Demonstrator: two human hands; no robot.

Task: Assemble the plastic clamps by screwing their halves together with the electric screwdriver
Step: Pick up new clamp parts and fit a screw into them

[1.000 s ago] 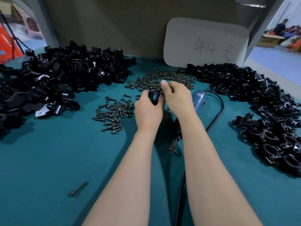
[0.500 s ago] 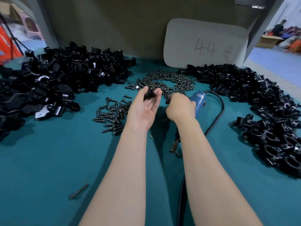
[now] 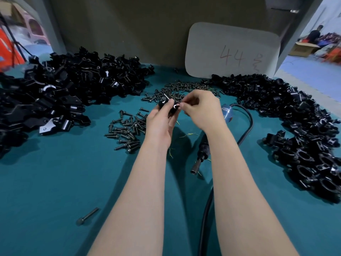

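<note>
Left hand (image 3: 161, 124) is raised over the teal table mat (image 3: 55, 182), thumb and fingers wrapped round a small black clamp (image 3: 168, 106), gripping it. Right hand (image 3: 202, 109) is just beside it, fingers curled, thumb and forefinger pinching at the clamp's right edge. I can't tell whether a screw sits between those fingertips, too small and dark. The clamp is held above the mat between both hands, in front of the far screw heap (image 3: 186, 87).

The electric screwdriver (image 3: 203, 152) lies on the mat under the right forearm with nobody holding it. Its blue body is away from me, its black nose and bit holder towards me, and its black cable (image 3: 248, 126) loops off to the right and back down.

A second scatter of screws (image 3: 127, 130) is just left of the left hand. A big pile of black clamp halves (image 3: 70, 89) is on the left. Another pile of black clamps (image 3: 299, 130) curves down the right side. One lone long bolt (image 3: 87, 216) lies near left, well apart from the rest. A white board marked "44" (image 3: 231, 52) leans at the back wall.
</note>
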